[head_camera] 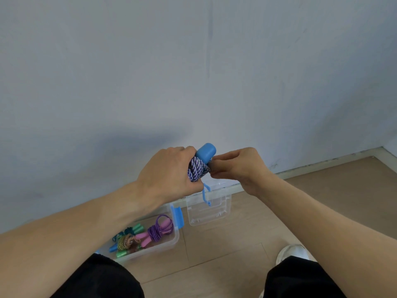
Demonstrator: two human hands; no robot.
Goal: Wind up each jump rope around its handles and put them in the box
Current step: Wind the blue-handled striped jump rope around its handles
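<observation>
Above the floor [225, 250], in front of the wall [193, 61], both hands are raised at mid-frame and work one jump rope. The left hand [169, 173] is wrapped round the blue-and-white rope bundle [196, 169], fingers curled about the coils and the handles within. A blue handle end [205, 152] stands out of the top of the bundle, tilted up and to the right. The right hand [238, 166] touches the right side of the bundle, its fingers curled and pinched in against the coils; it appears to hold the last of the rope, though the rope end itself is hidden behind the fingers.

Below the hands, the clear box [171, 241] sits open on the floor near the wall's base, blue latch [178, 216] on its right end. Inside lie a purple rope with pink handles [158, 230] and a wound rope with green handles [126, 244]. A further teal rope may be present; the tangle is too small to separate. The clear lid [209, 208] lies just beside the box, at its right, toward the wall.

Judgement: the step in hand is the finish of winding this rope, likely tucking or securing the tail. No loose length hangs below the hands, so winding seems almost complete. The next move calls for a firm hold on the coils so they do not spring loose, then lowering the bundle into the free right part of the box. No unwound rope shows on the floor in view.
</observation>
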